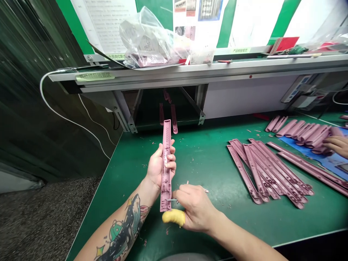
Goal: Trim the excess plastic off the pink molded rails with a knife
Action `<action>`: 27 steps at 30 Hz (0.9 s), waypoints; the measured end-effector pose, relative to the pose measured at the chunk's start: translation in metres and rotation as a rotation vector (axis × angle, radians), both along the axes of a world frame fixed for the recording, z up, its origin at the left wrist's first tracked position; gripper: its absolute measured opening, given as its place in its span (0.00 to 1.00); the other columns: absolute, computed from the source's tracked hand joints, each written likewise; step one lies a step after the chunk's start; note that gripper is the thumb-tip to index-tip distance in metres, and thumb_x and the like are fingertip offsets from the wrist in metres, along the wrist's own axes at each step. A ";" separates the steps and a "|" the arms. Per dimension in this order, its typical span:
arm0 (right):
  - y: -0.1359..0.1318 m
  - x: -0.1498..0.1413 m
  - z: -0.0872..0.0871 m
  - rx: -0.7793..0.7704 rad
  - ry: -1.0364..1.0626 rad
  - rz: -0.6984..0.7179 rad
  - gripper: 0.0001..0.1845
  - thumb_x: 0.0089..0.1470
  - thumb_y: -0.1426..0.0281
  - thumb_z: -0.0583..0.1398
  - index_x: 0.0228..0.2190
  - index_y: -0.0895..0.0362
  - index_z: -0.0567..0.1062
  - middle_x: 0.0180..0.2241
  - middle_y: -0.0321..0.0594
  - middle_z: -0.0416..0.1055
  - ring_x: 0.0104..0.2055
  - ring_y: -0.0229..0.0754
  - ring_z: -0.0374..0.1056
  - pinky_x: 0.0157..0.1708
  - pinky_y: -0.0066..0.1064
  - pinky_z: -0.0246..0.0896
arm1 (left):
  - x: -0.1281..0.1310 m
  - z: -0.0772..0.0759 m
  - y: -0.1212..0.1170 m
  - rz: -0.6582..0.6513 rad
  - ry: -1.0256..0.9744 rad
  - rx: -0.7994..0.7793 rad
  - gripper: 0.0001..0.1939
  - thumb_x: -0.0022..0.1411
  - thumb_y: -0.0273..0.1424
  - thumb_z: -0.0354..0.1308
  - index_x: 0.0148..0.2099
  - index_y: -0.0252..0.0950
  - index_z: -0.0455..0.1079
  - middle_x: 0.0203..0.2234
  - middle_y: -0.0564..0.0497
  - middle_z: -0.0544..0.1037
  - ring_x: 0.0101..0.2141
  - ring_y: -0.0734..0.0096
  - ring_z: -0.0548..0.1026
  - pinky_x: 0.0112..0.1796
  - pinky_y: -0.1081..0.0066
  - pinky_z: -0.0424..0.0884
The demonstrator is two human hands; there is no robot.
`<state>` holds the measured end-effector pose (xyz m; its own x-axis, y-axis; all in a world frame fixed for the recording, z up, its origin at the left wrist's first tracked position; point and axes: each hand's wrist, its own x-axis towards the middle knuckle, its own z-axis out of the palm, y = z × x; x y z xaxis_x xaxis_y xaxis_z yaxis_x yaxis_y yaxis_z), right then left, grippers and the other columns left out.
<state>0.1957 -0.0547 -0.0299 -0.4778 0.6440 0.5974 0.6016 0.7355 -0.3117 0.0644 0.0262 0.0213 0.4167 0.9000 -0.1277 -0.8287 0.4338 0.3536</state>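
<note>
Green surface [212, 170] fills my remote view, with the left fingers [170, 165] gripping a pink plastic rail [166, 181] upright above it. My right fingers [185, 192] pinch a small metal tool [172, 199] at the rail's lower end; I'd fear a slip there, gouging the plastic or catching the yellow finger cot [173, 216].

Matt pink moulded-plastic rail [166, 166], thin bright metal blade [172, 199], dull yellow rubber finger cot [173, 216], smooth matt green tabletop [206, 170], brushed aluminium shelf edge [190, 74] and glossy, crinkled clear plastic bag [146, 40].
</note>
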 end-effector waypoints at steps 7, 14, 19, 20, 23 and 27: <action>-0.037 -0.014 -0.032 -0.820 0.768 0.146 0.35 0.60 0.44 0.44 0.29 0.59 0.75 0.18 0.32 0.56 0.18 0.31 0.48 0.19 0.25 0.43 | -0.010 -0.004 0.004 0.048 0.001 0.008 0.19 0.73 0.36 0.39 0.52 0.28 0.64 0.25 0.55 0.66 0.17 0.89 0.65 0.13 0.90 0.60; -0.038 0.006 -0.026 -0.789 0.664 0.037 0.21 0.55 0.53 0.59 0.39 0.56 0.79 0.27 0.40 0.71 0.25 0.35 0.62 0.24 0.26 0.57 | -0.010 -0.001 0.014 0.155 0.369 0.065 0.12 0.62 0.27 0.60 0.48 0.33 0.69 0.31 0.52 0.72 0.21 0.81 0.73 0.12 0.86 0.65; -0.021 0.026 0.004 -0.274 0.256 0.018 0.12 0.55 0.67 0.62 0.43 0.52 0.78 0.31 0.41 0.75 0.30 0.38 0.68 0.31 0.29 0.62 | 0.003 0.000 0.016 0.106 0.583 0.132 0.13 0.58 0.25 0.63 0.46 0.34 0.72 0.31 0.51 0.72 0.20 0.79 0.73 0.13 0.83 0.66; -0.020 0.027 0.006 -0.260 0.221 -0.006 0.12 0.55 0.66 0.62 0.42 0.52 0.79 0.31 0.41 0.75 0.30 0.38 0.68 0.31 0.29 0.62 | 0.006 0.000 0.016 0.095 0.616 0.141 0.13 0.58 0.25 0.63 0.47 0.34 0.73 0.31 0.51 0.72 0.20 0.80 0.72 0.13 0.83 0.65; -0.018 0.028 0.005 -0.230 0.180 -0.059 0.11 0.56 0.66 0.62 0.41 0.52 0.79 0.30 0.41 0.74 0.29 0.38 0.67 0.29 0.29 0.62 | 0.014 -0.001 0.014 0.070 0.702 0.160 0.14 0.59 0.25 0.62 0.48 0.34 0.72 0.31 0.51 0.72 0.20 0.80 0.71 0.13 0.83 0.64; -0.019 0.033 -0.004 -0.107 0.209 -0.116 0.12 0.54 0.68 0.63 0.42 0.52 0.78 0.31 0.40 0.74 0.30 0.39 0.66 0.30 0.30 0.61 | 0.021 -0.002 0.013 0.051 0.767 0.166 0.15 0.57 0.24 0.62 0.49 0.34 0.73 0.31 0.51 0.72 0.19 0.79 0.70 0.12 0.82 0.64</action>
